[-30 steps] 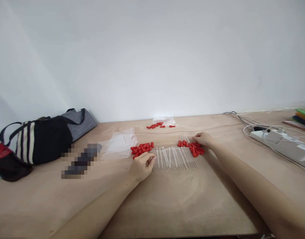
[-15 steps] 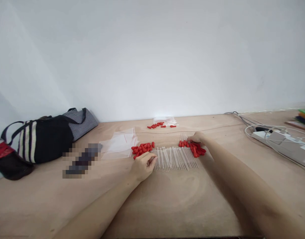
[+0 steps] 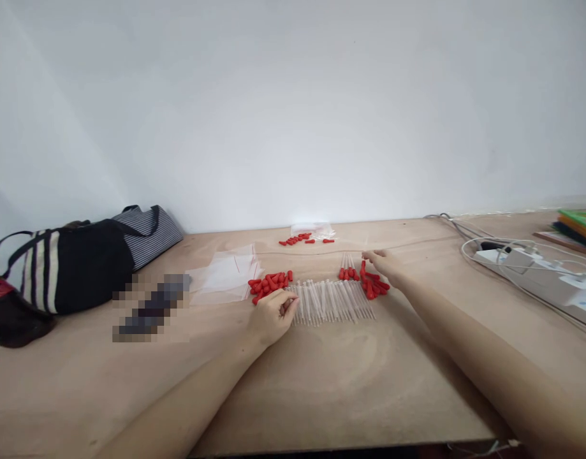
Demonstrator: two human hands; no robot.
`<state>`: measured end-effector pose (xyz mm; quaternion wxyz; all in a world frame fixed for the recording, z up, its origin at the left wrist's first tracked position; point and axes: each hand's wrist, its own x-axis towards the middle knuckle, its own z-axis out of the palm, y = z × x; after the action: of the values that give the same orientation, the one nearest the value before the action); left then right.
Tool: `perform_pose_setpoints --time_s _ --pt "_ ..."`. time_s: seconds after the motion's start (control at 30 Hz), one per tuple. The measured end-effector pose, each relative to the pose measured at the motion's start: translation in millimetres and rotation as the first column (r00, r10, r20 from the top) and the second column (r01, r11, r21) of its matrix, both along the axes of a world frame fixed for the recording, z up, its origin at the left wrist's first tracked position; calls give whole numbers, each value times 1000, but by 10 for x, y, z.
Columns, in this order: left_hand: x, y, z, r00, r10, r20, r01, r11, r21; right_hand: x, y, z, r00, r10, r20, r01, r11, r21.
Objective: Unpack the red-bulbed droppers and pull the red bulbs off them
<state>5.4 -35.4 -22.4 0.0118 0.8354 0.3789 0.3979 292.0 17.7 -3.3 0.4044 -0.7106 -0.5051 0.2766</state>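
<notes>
My left hand (image 3: 273, 315) rests at the left end of a row of clear dropper tubes (image 3: 328, 301). Its fingers are curled together, and what they pinch, if anything, is hidden. A pile of red rubber bulbs (image 3: 268, 285) lies just behind that hand. At the right, my right hand (image 3: 384, 264) has its fingertips closed on a red rubber bulb (image 3: 363, 265), above a second pile of red bulbs (image 3: 375, 285). Beside this pile, a few tubes with red bulbs fitted (image 3: 349, 273) lie side by side, tips pointing away.
Clear zip bags (image 3: 226, 274) lie to the left, near a pixelated dark object (image 3: 153, 306). A black bag (image 3: 92, 264) and a dark bottle (image 3: 15, 312) stand farther left. More red bulbs (image 3: 295, 239) lie near the wall. A white power strip (image 3: 536, 274) with cables sits right.
My right hand has lifted slightly from the right pile, with a red bulb at its fingertips. My left hand stays by the tubes. The view has shifted a little.
</notes>
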Motion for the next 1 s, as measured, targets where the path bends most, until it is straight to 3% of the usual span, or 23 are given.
perform_pose_setpoints --time_s 0.17,0.23,0.3,0.4,0.6,0.7,0.8,0.87,0.93,1.0 --pt "88 21 80 999 -14 37 12 997 72 -288 -432 -3 960 271 -67 -262 958 118" --pt "142 20 97 998 -40 48 37 997 72 -428 -552 -22 891 445 -89 -405 868 288" --pt "211 -5 106 997 -56 45 54 997 52 -562 -632 -45 841 523 -142 -433 806 403" --pt "324 -88 127 999 -45 -1 45 999 -7 -733 -707 -74 745 621 -245 -467 747 473" --pt "422 -200 141 995 11 -95 -19 996 -87 -845 -725 -138 677 635 -372 -465 761 452" --pt "376 -152 111 990 29 -139 -33 999 -23 -744 -659 -162 718 604 -346 -440 779 448" --pt "310 -81 102 971 53 -235 -40 997 61 -595 -626 -147 877 468 -111 -363 796 485" --pt "283 -50 113 956 65 -286 -35 993 110 -533 -649 -128 915 350 201 -402 748 528" --pt "276 -40 126 950 67 -305 -20 988 155 -535 -697 -120 837 237 493 -509 667 544" --pt "277 -50 129 950 68 -303 -7 980 197 -585 -745 -136 740 114 663 -584 599 549"
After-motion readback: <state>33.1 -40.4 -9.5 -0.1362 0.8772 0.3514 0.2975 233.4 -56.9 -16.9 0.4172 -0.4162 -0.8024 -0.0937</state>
